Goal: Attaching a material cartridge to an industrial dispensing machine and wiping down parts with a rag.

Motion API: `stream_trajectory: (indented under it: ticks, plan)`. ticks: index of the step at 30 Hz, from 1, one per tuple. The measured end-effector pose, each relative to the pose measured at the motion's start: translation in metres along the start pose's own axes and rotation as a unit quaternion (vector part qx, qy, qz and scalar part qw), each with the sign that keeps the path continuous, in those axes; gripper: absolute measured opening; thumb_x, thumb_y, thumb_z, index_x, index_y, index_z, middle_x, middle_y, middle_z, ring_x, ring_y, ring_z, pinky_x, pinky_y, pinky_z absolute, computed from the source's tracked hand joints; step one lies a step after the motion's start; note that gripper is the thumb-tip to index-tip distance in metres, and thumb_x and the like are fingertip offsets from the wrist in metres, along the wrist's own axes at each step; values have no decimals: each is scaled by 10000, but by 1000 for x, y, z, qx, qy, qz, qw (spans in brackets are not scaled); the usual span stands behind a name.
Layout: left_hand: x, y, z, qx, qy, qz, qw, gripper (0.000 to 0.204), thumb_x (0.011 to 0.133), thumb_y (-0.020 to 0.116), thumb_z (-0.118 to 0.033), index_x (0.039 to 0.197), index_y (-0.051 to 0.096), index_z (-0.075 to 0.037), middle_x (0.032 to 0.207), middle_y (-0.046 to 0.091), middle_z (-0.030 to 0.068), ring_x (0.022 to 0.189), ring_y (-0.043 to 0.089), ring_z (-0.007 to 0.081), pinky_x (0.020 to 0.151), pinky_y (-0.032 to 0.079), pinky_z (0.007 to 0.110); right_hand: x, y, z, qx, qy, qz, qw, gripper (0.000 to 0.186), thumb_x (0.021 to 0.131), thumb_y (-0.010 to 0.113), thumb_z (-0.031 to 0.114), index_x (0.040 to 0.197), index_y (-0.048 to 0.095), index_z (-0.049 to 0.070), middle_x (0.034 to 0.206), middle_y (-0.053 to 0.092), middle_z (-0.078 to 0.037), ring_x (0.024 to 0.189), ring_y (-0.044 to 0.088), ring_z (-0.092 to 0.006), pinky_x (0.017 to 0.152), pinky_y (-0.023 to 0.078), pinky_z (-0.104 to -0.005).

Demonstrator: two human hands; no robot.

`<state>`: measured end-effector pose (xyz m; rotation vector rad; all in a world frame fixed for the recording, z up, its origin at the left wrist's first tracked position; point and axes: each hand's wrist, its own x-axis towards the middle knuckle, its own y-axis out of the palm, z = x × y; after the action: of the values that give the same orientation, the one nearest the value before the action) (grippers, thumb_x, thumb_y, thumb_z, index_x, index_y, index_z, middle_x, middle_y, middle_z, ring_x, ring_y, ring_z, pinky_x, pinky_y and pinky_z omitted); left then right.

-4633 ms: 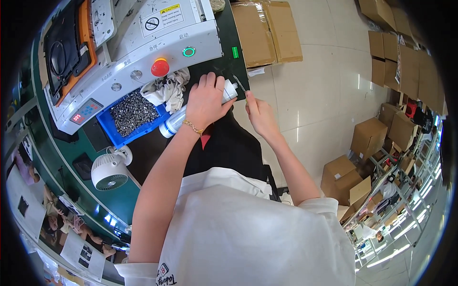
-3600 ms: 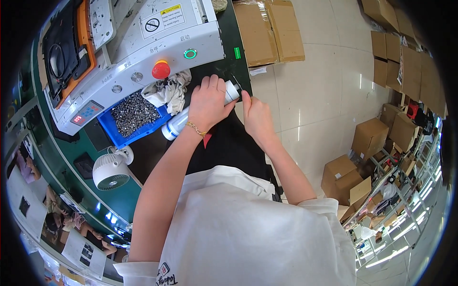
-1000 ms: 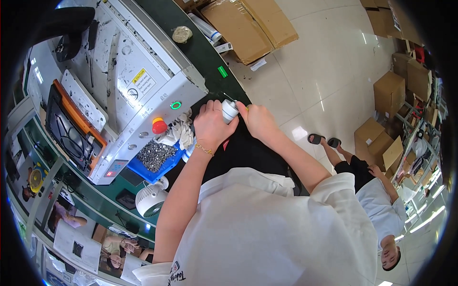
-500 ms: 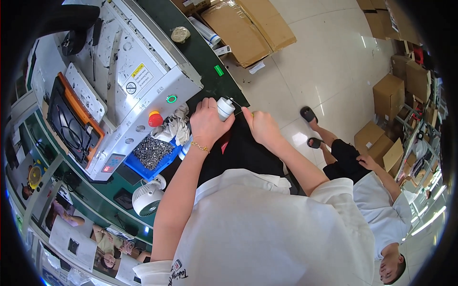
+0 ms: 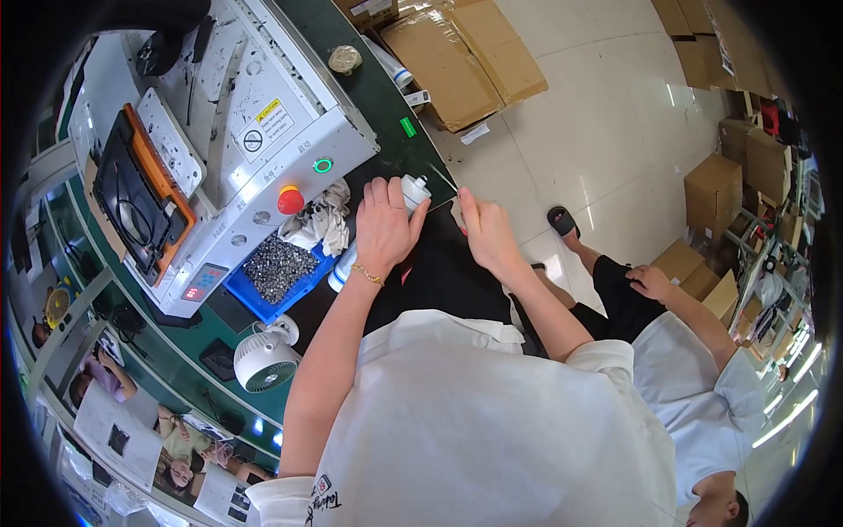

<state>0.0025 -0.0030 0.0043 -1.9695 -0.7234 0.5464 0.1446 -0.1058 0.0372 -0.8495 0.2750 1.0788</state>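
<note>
My left hand [image 5: 386, 227] is wrapped over a white cartridge [image 5: 414, 191] with a short narrow nozzle at its far end. A white and blue cylinder [image 5: 340, 276] shows on the other side of my left wrist; my arm hides whether it is the same piece. My right hand [image 5: 490, 235] is closed around a slim tool, whose thin metal shaft [image 5: 445, 178] points away beside the nozzle, apart from it. A bit of red shows under the right fingers, and the rest of the handle is hidden. Both hands are at the dark green table's edge [image 5: 417, 158].
A white machine [image 5: 263, 189] with a red knob [image 5: 290, 200] stands at left. Close by are a crumpled cloth [image 5: 320, 224], a blue bin [image 5: 255, 300] of small metal parts and a fan [image 5: 265, 360]. Cardboard boxes [image 5: 457, 61] lie beyond. A person [image 5: 667, 351] is at right.
The tool's shaft, earlier at the nozzle tip, now stands off to the right of it. My right hand has moved slightly. The whole view has shifted a little.
</note>
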Motion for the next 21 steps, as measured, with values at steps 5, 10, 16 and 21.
stream_trajectory:
  ticks: [5, 10, 16, 21]
  plan:
    - [5, -4, 6, 9, 14, 1, 1000, 472, 774, 691, -403, 963, 498, -16, 938, 466, 157, 873, 523, 319, 664, 475, 399, 14, 1, 5, 0, -17, 24, 1000, 622, 982, 371, 438, 720, 593, -81, 679, 556, -316, 710, 567, -481, 659, 435, -491]
    - [5, -2, 8, 16, 6, 10, 1000, 459, 737, 731, -385, 920, 492, -39, 920, 459, 138, 867, 530, 307, 658, 478, 394, 20, 5, 12, -7, -5, 50, 999, 636, 975, 374, 453, 731, 599, -90, 685, 564, -311, 730, 572, -475, 671, 440, -482]
    - [7, -4, 6, 1, -3, 21, 1000, 477, 741, 731, -367, 939, 485, -9, 958, 465, 164, 887, 534, 339, 695, 496, 414, 26, 7, 7, -2, 3, 67, 998, 647, 971, 375, 470, 766, 615, -95, 697, 571, -311, 730, 581, -468, 677, 445, -476]
    - [7, -2, 7, 0, -2, 6, 1000, 449, 720, 747, -358, 911, 486, -45, 922, 462, 134, 860, 537, 304, 640, 482, 387, 29, 9, 7, -12, 18, 77, 997, 638, 971, 378, 461, 768, 617, -95, 705, 572, -313, 750, 583, -469, 689, 446, -479]
